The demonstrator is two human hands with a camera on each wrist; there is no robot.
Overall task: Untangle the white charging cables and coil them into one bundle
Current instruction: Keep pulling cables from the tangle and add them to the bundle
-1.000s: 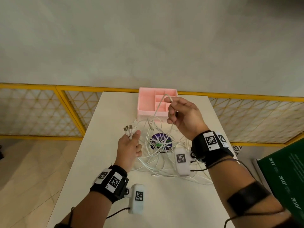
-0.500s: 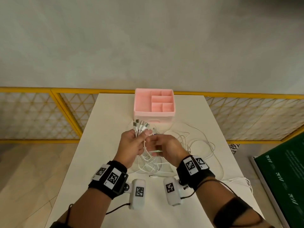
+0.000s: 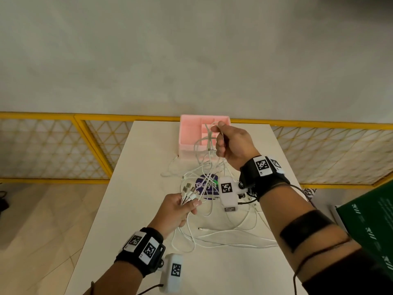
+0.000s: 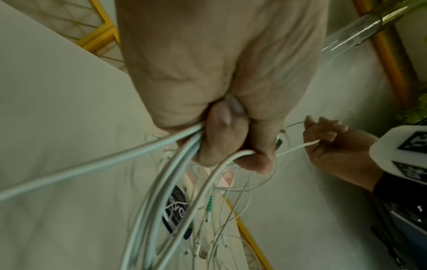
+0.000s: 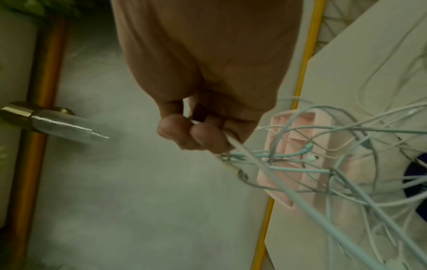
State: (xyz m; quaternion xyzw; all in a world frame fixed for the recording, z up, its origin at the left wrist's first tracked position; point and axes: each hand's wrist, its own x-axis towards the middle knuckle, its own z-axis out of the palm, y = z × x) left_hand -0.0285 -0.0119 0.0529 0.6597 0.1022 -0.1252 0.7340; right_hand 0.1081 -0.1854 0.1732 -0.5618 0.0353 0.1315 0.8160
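Several white charging cables (image 3: 214, 235) lie tangled on the white table (image 3: 131, 209). My left hand (image 3: 180, 207) grips a bunch of their plug ends (image 3: 189, 193), which stick up past the thumb; the left wrist view shows the cables (image 4: 175, 175) running out under my curled fingers (image 4: 221, 144). My right hand (image 3: 229, 143) is raised over the pink organiser and pinches one cable (image 3: 209, 139), pulled up out of the tangle. In the right wrist view that cable (image 5: 265, 164) leaves my fingertips (image 5: 203, 137) and runs down to the tangle.
A pink compartment organiser (image 3: 191, 133) stands at the table's far edge. A dark purple round sticker (image 3: 207, 188) lies under the cables. A yellow wire fence (image 3: 63, 145) runs behind the table. A green box (image 3: 370, 226) sits at the right.
Half a second ago both hands met over the tangle. Now my right hand has risen up and away toward the organiser, drawing a cable with it; my left hand moved slightly nearer, still holding the plugs.
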